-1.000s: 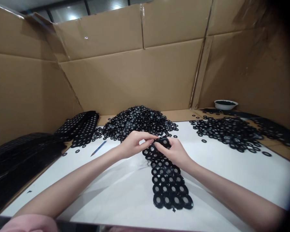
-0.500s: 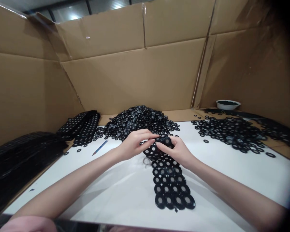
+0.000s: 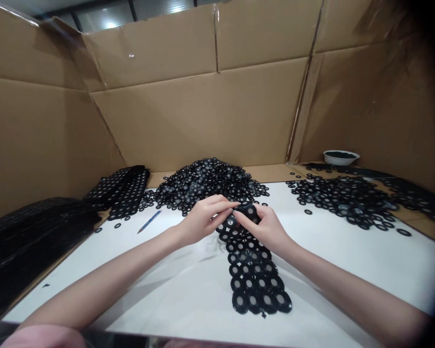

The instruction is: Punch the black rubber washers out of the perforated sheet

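A strip of linked black rings [image 3: 255,270] lies on the white tabletop, its far end lifted and bent between my hands. My right hand [image 3: 270,227] is closed on that raised end, thumb on the near side. At its left edge my left hand [image 3: 206,217] has thumb and fingertips pinched together, touching or nearly touching the rings. Whatever sits in that pinch is too small to make out. Just beyond both hands rises a heap of loose black rings [image 3: 206,179].
More loose rings [image 3: 344,198] spread at the right, with a white bowl [image 3: 340,158] of dark bits behind. A blue pencil-like stick [image 3: 149,222] lies left. Stacked black ring sheets [image 3: 119,188] and a dark pile [image 3: 32,241] line the left side. Cardboard walls [image 3: 203,116] enclose the table.
My left thumb and fingertips have come closer together at the strip's edge. The right hand keeps its hold, and the strip has hardly shifted.
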A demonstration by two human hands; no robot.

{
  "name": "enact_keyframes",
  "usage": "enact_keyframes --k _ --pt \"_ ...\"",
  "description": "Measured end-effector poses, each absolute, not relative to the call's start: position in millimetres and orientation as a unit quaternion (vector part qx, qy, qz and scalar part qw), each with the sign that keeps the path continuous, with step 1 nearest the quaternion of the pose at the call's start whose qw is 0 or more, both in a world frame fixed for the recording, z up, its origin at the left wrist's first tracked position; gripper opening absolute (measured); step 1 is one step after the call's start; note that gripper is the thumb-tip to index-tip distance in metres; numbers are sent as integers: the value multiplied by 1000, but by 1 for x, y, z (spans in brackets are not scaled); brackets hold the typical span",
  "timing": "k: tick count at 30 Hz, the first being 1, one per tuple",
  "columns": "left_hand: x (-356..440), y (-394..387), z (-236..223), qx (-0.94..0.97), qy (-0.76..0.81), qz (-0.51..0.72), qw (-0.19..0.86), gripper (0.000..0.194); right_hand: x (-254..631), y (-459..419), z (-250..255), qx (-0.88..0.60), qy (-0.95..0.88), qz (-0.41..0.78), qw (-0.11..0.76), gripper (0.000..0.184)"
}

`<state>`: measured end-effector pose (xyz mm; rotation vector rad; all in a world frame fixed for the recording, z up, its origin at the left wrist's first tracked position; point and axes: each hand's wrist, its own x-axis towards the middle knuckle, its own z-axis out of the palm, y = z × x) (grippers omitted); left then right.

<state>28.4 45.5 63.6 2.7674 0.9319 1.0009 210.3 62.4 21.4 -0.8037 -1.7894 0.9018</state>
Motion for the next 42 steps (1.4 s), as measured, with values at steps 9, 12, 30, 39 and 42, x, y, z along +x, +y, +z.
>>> enact_keyframes --k 9,12,30,39,42 --pt "30 47 62 888 309 340 20 27 207 61 19 -338 -714 365 492 27" --pt "32 48 59 885 313 343 16 27 205 62 15 -347 -703 368 500 26" --pt "37 46 35 864 347 363 -38 28 201 61 14 -355 -689 348 527 23" --pt "30 46 50 872 341 351 7 27 209 67 22 -324 -656 500 463 22" --pt "27 46 60 876 340 342 26 27 213 64 29 -297 -622 583 430 27"
